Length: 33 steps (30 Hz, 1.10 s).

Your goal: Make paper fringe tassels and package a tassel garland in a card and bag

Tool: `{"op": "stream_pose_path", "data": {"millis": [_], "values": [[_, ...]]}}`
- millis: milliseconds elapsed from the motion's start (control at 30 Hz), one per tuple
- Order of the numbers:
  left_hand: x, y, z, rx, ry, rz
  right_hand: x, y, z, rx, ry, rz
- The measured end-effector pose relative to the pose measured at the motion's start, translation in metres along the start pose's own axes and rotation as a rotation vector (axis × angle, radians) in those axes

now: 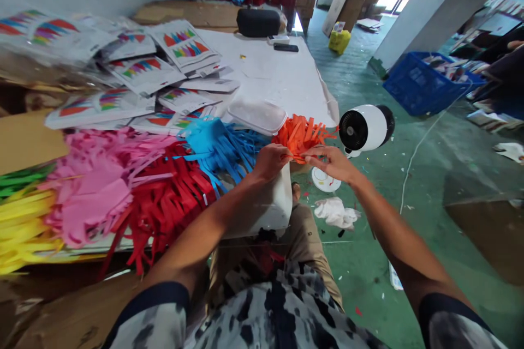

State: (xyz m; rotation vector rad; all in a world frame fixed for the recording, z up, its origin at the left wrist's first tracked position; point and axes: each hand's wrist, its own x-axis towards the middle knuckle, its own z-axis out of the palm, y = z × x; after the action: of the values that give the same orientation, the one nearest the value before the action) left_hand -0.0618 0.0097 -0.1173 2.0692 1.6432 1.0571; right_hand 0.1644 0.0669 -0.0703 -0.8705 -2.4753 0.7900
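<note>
An orange fringed paper tassel [301, 132] lies at the table's front right corner, its strips spread away from me. My left hand [271, 161] pinches a flat orange part of it from the left. From the right, my right hand [332, 161] has thumb and fingertips closed on the same orange edge. Just left of my hands sits a pile of blue fringed tassels [216, 139]. Further left lie red tassels [167, 199], pink tassels [96, 191], yellow tassels [27, 223] and a few green ones [24, 180].
Printed packets [139, 73] heap up at the back left, near a clear plastic tray [257, 114]. A black case [257, 23] and a phone [285, 47] lie on the white tabletop [272, 73]. A white fan [366, 128] stands right, before a blue crate [426, 84].
</note>
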Motion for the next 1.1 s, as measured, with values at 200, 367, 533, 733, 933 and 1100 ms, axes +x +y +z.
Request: {"op": "stream_pose_path", "data": {"millis": [200,367,533,733,933,1100], "values": [[0.003,0.002,0.002,-0.098,0.084,-0.018,0.012,-0.011,0.015,-0.318,0.129,-0.031],[0.000,0.005,-0.007,-0.235,0.197,-0.052,0.022,-0.010,0.016,-0.153,0.218,-0.002],[-0.007,0.008,-0.015,-0.393,0.280,-0.156,0.026,-0.002,0.010,0.169,0.303,0.037],[-0.007,0.004,-0.011,-0.444,0.293,-0.236,0.036,0.004,0.006,0.322,0.181,0.071],[-0.007,-0.001,-0.007,-0.426,0.267,-0.183,0.040,-0.002,-0.001,0.280,0.168,0.026],[-0.007,-0.003,-0.005,-0.426,0.300,-0.151,0.045,-0.003,0.002,0.345,0.324,0.064]]}}
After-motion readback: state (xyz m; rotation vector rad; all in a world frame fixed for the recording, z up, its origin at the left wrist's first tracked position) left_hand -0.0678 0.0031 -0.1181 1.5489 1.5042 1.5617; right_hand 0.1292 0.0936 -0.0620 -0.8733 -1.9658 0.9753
